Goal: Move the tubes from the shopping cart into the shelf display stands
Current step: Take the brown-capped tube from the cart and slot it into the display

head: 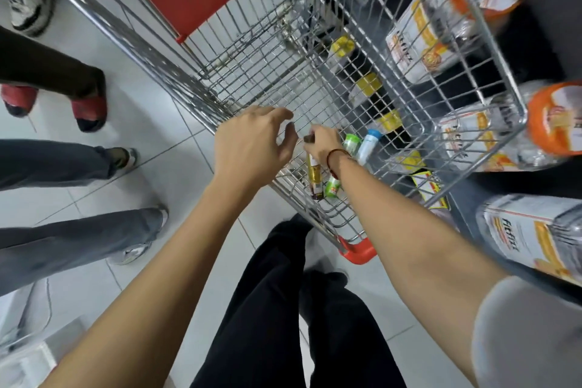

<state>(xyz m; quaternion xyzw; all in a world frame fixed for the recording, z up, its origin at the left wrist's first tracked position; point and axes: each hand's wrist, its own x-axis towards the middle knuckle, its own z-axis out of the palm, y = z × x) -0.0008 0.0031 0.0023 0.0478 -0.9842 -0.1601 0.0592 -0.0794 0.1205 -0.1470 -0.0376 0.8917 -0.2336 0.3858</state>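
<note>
A wire shopping cart (252, 72) stands in front of me. On its floor near the front corner lie a gold tube (315, 176), a green tube (332, 187), a green-capped tube (351, 142) and a blue-capped white tube (368, 143). My right hand (322, 143) reaches down inside the cart with its fingers closed on the dark cap end of the gold tube. My left hand (252, 145) hovers over the cart's near rim, fingers spread, holding nothing. The display stands are not clearly visible.
Shelves at the right hold large bottles with orange caps (554, 118) and white-orange labels (419, 44). Yellow price tags (368, 85) line the shelf edge behind the cart. The legs and shoes of other people (88, 110) stand on the white tile floor at left.
</note>
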